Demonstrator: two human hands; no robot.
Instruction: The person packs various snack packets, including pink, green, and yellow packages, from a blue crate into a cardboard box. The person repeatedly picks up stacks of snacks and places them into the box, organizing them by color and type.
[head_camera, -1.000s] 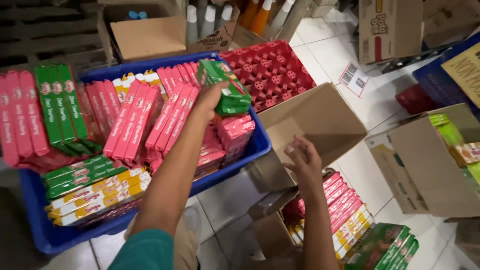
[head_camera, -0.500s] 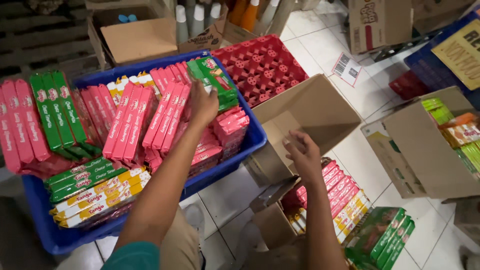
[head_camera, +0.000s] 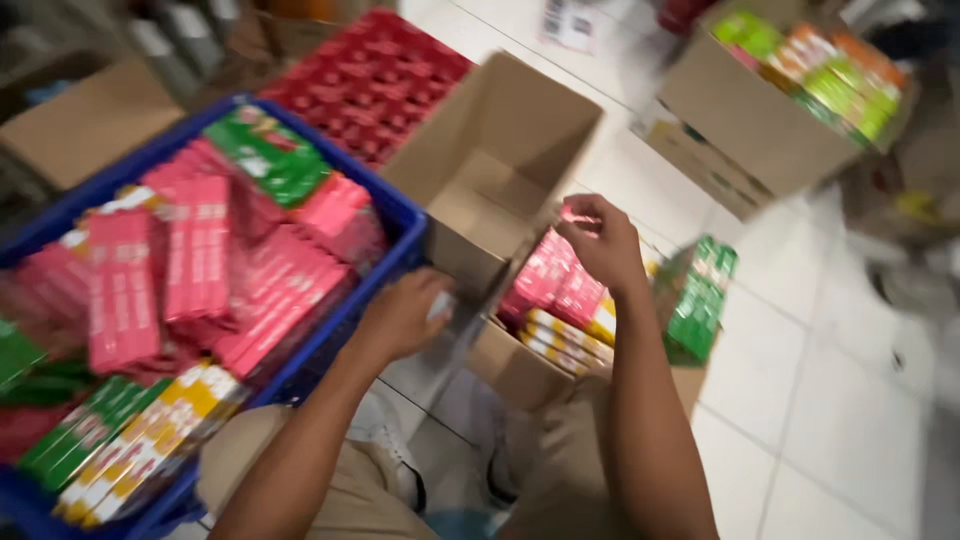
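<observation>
Head view, blurred by motion. The left hand rests against the near flap of an empty cardboard box, at the box's lower left corner, just beside the right wall of a blue crate. Its fingers curl around the flap edge with something pale under them; whether they pinch it or only press on it I cannot tell.

The right hand hangs over a second, lower cardboard box standing on the white tiled floor just in front of the empty one. Its fingertips are drawn together as in a pinch, above a stack of pink wafer packs; what lies between them is too blurred to make out. These packs are long and narrow, their long axes running from the near left up toward the far right. Yellow-and-white packs lie below them the same way, and green packs stand on end at the box's right side.

In the crate, pink packs lie with long axes pointing away from the person, one green pack on top at the far corner.
</observation>
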